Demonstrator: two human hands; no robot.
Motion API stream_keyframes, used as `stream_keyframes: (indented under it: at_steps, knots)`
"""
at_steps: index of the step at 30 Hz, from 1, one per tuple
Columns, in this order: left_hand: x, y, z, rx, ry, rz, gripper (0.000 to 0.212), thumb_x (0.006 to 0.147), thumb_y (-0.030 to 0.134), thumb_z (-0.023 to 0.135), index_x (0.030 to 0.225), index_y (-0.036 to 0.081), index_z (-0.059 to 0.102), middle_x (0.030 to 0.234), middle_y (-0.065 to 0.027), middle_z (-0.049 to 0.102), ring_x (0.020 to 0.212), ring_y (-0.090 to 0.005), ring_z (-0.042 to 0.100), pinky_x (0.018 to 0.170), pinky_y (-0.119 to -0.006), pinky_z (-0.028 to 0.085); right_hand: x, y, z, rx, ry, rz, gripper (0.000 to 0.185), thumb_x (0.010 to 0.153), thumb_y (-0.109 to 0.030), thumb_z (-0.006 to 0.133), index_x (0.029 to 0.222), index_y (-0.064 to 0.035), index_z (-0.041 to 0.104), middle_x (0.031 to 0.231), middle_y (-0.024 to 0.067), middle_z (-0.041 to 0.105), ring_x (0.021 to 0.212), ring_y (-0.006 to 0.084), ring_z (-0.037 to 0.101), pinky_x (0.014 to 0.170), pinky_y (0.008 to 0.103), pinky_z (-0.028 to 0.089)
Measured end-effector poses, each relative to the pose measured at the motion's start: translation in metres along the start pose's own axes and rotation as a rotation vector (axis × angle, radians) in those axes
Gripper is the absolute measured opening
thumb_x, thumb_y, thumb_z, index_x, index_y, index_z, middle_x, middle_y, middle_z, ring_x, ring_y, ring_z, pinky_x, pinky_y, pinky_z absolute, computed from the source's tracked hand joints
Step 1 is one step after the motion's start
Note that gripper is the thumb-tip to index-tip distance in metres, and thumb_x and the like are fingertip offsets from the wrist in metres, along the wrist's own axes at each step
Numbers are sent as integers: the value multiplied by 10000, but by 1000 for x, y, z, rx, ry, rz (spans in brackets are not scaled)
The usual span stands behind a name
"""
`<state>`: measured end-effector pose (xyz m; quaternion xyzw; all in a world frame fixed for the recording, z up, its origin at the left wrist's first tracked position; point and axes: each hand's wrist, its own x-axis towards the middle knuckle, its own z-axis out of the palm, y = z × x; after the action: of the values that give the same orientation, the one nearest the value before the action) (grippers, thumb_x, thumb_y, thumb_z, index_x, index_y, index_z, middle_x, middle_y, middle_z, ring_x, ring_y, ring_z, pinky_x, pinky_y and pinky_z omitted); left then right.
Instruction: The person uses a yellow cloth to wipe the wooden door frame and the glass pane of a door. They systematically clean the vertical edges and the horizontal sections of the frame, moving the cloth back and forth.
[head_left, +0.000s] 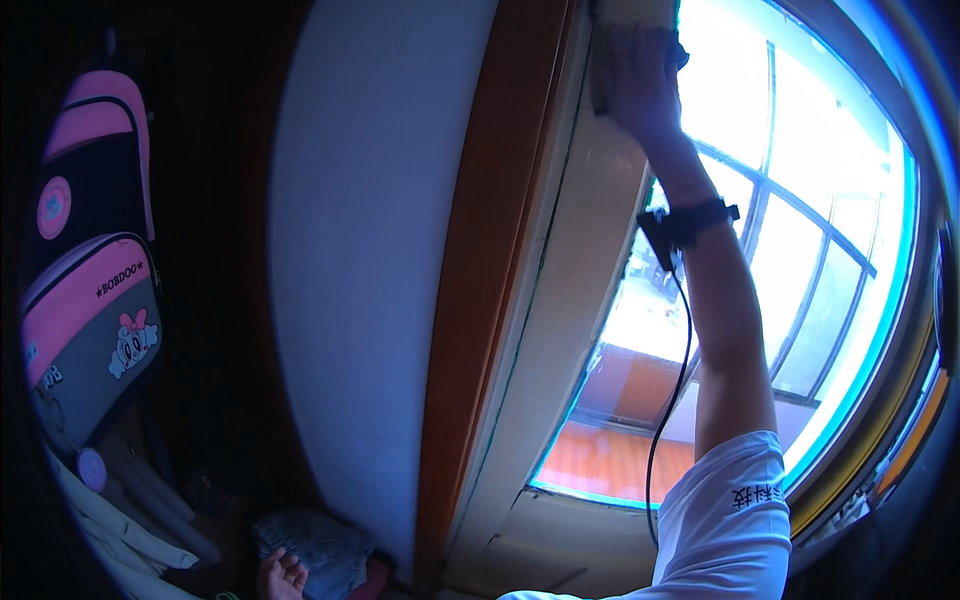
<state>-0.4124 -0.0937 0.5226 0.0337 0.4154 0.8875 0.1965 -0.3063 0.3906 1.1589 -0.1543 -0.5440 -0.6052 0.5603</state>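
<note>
My right hand (643, 86) is raised high, its palm pressed flat to the pale window frame (574, 247). Under it is a dark cloth (600, 82), whose edges show on both sides of the fingers; the rest is hidden. A black strap (697, 223) with a small device circles my right wrist, and a black cable (670, 405) runs from it down the arm. Low in the view, my left hand (283, 576) has loosely bent fingers with nothing visible in them. Folded blue-grey fabric (322, 547) lies beside it.
Bright window glass (810, 300) with bars beyond it fills the right side. Brown wooden trim (480, 285) separates the frame from a pale panel (360, 262). On the left hangs a pink and grey school bag (90, 360), above light-coloured fabric (127, 532).
</note>
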Motion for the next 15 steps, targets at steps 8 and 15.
stream_keyframes:
  at_steps: [8,15]
  knots:
    - [9,17,10,41,13,-60,352,969,214,543,1261,24,590,1104,-127,645,978,-228,607,895,-363,500,-152,-88,-94,205,-362,-55,620,959,-431,526,1489,-139,389,1574,143,280,1479,325,206,1199,496,163]
    - [9,15,-1,-6,-51,-88,342,962,199,557,1255,26,589,1114,-144,649,1000,-245,622,904,-381,517,-278,-127,-172,261,-627,-295,549,971,-457,482,1456,-206,431,1549,67,321,1485,231,200,1200,466,197]
